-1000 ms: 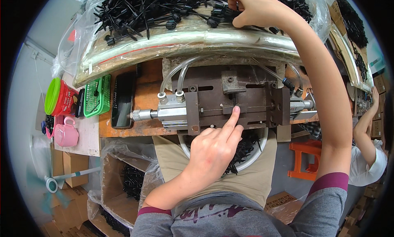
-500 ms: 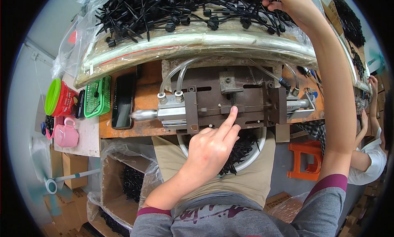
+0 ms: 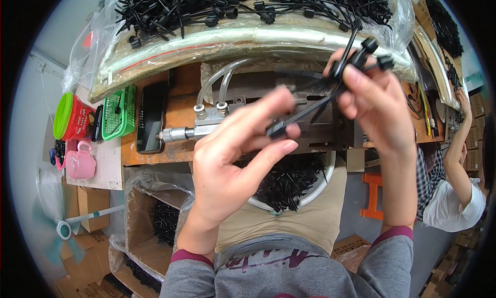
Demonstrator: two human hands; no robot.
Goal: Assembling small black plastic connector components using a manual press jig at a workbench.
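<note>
My right hand [image 3: 380, 104] is closed around a small bunch of black plastic stemmed parts [image 3: 338, 71] with knobbed heads, held up over the right side of the metal clamping fixture [image 3: 245, 94]. One part slants out leftward from the bunch, and its blocky black end [image 3: 276, 129] lies among the fingers of my left hand [image 3: 232, 148]. That left hand is blurred, its thumb and fingers apart, with no firm grip showing. Both hands hide much of the fixture. At its left end a silver cylinder [image 3: 175, 135] sticks out, with clear hoses [image 3: 223, 86] above.
Many similar black parts [image 3: 181, 9] heap on a plastic-covered tray [image 3: 248, 37] at the back. A white-rimmed basin [image 3: 330, 182] of them sits at my lap. Left are a phone [image 3: 151, 117], green basket [image 3: 126, 123] and pink cup [image 3: 81, 163]. Another person's arm [image 3: 454, 148] is at right.
My right hand has come down from the heap, bringing a bunch of black parts. My left hand has lifted its pointing finger off the fixture and opened beside the bunch.
</note>
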